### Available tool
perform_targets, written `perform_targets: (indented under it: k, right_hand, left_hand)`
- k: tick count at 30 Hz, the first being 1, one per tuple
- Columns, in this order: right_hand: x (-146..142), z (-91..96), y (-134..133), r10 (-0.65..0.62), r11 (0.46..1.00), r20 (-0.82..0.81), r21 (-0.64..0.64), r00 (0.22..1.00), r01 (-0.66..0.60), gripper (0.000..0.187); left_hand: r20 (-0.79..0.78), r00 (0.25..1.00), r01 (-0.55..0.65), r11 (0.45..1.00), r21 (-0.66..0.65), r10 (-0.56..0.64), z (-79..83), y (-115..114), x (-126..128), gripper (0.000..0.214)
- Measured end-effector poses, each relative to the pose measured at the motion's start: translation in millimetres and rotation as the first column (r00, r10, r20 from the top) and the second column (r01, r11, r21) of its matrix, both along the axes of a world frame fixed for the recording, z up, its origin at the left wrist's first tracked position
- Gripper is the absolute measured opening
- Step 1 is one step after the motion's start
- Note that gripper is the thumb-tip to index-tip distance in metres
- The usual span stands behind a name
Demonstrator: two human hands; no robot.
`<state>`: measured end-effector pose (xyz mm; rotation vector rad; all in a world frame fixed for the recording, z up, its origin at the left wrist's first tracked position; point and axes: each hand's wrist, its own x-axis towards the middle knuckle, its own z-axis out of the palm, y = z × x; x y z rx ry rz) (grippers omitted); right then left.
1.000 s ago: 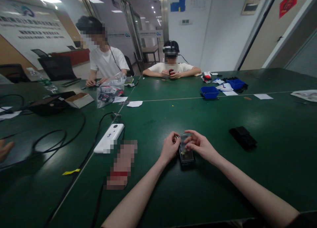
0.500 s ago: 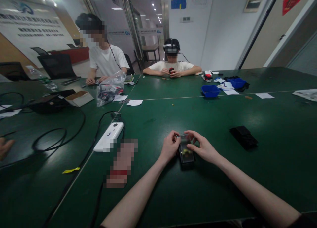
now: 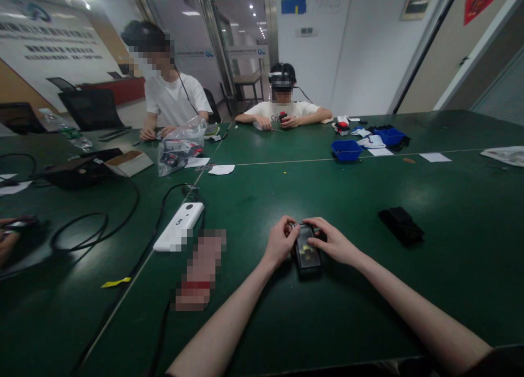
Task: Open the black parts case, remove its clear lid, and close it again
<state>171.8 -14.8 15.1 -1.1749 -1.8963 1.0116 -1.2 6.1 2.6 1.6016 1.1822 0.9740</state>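
A small dark box with a clear lid (image 3: pixel 308 252) lies on the green table (image 3: pixel 368 202) in front of me, with yellowish bits showing inside. My left hand (image 3: pixel 280 242) is curled against the box's left far corner, fingers pinched on the lid's edge. My right hand (image 3: pixel 333 241) rests over the far right end of the box, fingers pressed down on the lid.
A black pouch (image 3: pixel 401 225) lies to the right. A white power strip (image 3: pixel 179 226) and black cables (image 3: pixel 98 224) lie left. Blue trays (image 3: pixel 346 149), a plastic bag (image 3: pixel 180 147) and a cardboard box (image 3: pixel 129 163) sit farther back. Two people sit across the table. Another person's hand (image 3: pixel 8 238) is at the left edge.
The clear lid was raised at the far end and has come down flat on the box. My right hand has lowered onto it.
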Motion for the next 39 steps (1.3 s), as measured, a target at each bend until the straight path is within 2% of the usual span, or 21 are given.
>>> perform_targets:
  k: [7, 11, 14, 18, 22, 27, 32, 35, 37, 39]
  right_hand:
    - [0, -12.6, 2, -0.100, 0.989, -0.083, -0.115, 0.992, 0.090, 0.058]
    - [-3, -13.9, 0, -0.156, 0.982, -0.040, -0.110, 0.987, 0.151, 0.045]
    - [-4, -10.8, -1, -0.141, 0.988, -0.020, -0.064, 0.990, 0.140, 0.037]
    - [-6, -9.6, -2, -0.143, 0.989, -0.029, -0.047, 0.989, 0.141, 0.037]
    - [-6, -11.3, -3, -0.143, 0.989, -0.044, -0.056, 0.989, 0.140, 0.045]
    - [-5, -11.9, -6, -0.077, 0.993, -0.088, -0.093, 0.993, 0.069, 0.068]
    - [-9, -12.0, -7, -0.038, 0.991, -0.189, -0.130, 0.981, 0.013, 0.067]
    - [-7, -8.4, -4, -0.098, 0.994, -0.119, -0.057, 0.988, 0.092, 0.062]
    - [0, -4.5, 1, -0.182, 0.981, -0.027, 0.059, 0.983, 0.183, 0.060]
    - [14, -1.1, 8, -0.297, 0.936, 0.062, 0.217, 0.953, 0.278, 0.058]
  left_hand:
    - [-0.025, 0.999, 0.024, 0.999, 0.041, -0.023, -6.6, 3, -2, 0.027]
    - [0.007, 1.000, -0.001, 0.999, 0.033, 0.001, -8.3, 5, -2, 0.029]
    - [0.017, 1.000, -0.020, 0.999, 0.029, 0.020, -7.8, 5, -2, 0.029]
    - [0.022, 0.999, -0.034, 0.999, 0.031, 0.033, -5.9, 4, -1, 0.029]
    - [0.035, 0.998, -0.048, 0.998, 0.035, 0.047, -4.4, 3, -1, 0.027]
    - [0.107, 0.992, -0.065, 0.997, 0.032, 0.061, -1.9, 3, 0, 0.027]
    - [0.154, 0.986, -0.063, 0.998, 0.028, 0.058, -0.2, 2, 2, 0.028]
    - [0.203, 0.979, -0.027, 0.999, -0.042, 0.035, -0.1, 0, 4, 0.036]
    - [0.248, 0.968, -0.012, 0.996, -0.087, 0.034, -0.1, -1, 4, 0.041]
    - [0.271, 0.962, -0.007, 0.994, -0.113, 0.038, -0.3, -1, 5, 0.043]
